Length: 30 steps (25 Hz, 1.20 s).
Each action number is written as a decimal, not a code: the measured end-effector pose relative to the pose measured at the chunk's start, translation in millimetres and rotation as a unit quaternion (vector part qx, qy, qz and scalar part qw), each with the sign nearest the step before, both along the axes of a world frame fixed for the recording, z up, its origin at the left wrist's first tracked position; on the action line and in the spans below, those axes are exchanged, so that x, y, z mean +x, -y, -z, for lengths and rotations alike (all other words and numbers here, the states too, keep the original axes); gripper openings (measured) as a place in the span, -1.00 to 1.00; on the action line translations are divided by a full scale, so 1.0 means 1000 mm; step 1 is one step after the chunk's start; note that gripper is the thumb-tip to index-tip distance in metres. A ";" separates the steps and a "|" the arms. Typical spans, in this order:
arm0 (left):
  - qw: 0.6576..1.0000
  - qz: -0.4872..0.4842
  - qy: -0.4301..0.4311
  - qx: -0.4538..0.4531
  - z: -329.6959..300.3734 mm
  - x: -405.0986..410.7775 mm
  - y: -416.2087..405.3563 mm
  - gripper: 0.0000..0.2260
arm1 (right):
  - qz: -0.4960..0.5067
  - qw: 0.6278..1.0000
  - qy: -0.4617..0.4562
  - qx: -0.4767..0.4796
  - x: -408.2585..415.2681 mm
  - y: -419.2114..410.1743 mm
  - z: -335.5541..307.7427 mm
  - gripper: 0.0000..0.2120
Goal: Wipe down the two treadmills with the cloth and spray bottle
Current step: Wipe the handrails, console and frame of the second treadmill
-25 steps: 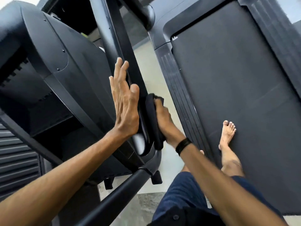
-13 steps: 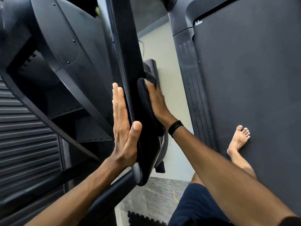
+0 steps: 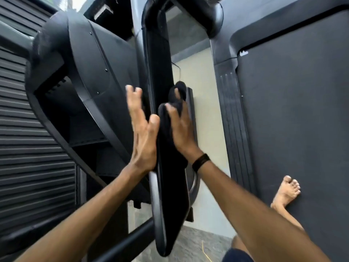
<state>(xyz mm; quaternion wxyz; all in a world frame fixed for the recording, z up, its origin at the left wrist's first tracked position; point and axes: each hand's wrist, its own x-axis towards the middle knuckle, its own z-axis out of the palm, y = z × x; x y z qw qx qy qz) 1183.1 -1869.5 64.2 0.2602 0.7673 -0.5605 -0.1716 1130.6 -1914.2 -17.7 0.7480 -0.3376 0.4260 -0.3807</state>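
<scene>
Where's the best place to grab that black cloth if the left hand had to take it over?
Take the bunched top of the black cloth, coming from the right side of the black upright panel. That fold bulges free above the right hand, which presses the rest flat against the panel.

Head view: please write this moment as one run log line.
step: wiping treadmill panel | right hand: presses cloth on panel | left hand: flat, bracing other side | spray bottle: not visible

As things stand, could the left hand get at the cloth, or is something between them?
Probably not directly. The left hand lies flat and open on one side of the black upright panel, while the right hand presses the cloth against the other side. The panel stands between them; the left hand would have to go around its edge.
</scene>
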 end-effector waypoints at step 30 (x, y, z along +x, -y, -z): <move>0.989 -0.066 -0.124 -0.047 0.002 0.033 0.079 -0.51 | 0.028 0.992 -0.082 -0.093 0.029 0.097 -0.036 -0.28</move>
